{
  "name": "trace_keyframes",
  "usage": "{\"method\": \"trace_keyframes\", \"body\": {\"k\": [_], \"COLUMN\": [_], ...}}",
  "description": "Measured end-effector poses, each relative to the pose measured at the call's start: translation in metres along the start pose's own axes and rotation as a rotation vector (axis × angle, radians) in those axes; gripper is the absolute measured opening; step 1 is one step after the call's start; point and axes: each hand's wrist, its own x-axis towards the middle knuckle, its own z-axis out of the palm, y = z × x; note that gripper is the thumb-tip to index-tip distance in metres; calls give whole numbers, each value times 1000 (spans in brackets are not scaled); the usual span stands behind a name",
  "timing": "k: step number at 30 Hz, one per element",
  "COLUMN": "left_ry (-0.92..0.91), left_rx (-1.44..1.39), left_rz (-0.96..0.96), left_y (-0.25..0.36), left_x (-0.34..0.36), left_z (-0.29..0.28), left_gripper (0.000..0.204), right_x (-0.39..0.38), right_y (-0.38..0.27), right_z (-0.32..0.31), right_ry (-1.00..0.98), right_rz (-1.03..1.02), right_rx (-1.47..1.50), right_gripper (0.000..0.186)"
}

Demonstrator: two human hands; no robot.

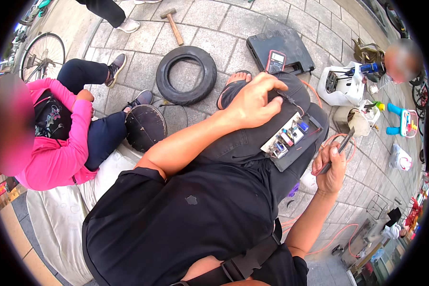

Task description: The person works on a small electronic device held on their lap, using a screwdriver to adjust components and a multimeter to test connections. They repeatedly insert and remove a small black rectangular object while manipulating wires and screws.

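A circuit board [276, 141] with blue, red and white parts lies on my lap, on a dark grey plate [298, 156]. My left hand [262, 101] is above my thigh, beyond the board. Its thumb and index finger close around the end of a thin black wire [298, 106], which runs back toward the board. Just what the fingertips grip is partly hidden. To the right of the board, my right hand [331, 168] is closed around a slim dark metal tool [341, 147] with a narrow tip pointing up and away; its exact kind does not show.
Beyond my knees lie a black tyre [161, 78], a hammer [173, 27], a black tool case [271, 40] and a red multimeter [276, 61]. On the right stand a white tool bin [336, 90] and a bucket [352, 121]. A person in pink [64, 148] sits at my left.
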Motion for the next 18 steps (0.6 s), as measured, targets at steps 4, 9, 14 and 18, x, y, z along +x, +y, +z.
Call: {"method": "trace_keyframes", "body": {"k": [4, 9, 14, 18], "left_ry": [94, 247, 295, 239], "left_rx": [86, -277, -237, -202], "left_rz": [52, -502, -693, -871], "left_y": [-32, -85, -153, -192], "left_x": [-20, -47, -63, -64], "left_z": [-23, -54, -81, -92], "left_gripper": [32, 32, 45, 50], "right_x": [-4, -8, -17, -37], "right_y": [-1, 7, 24, 61], "right_z": [-6, -24, -61, -99], "right_ry": [62, 171, 558, 816], "right_rz": [92, -43, -178, -141], "right_rx": [101, 160, 387, 418], "right_gripper": [23, 32, 34, 30]}}
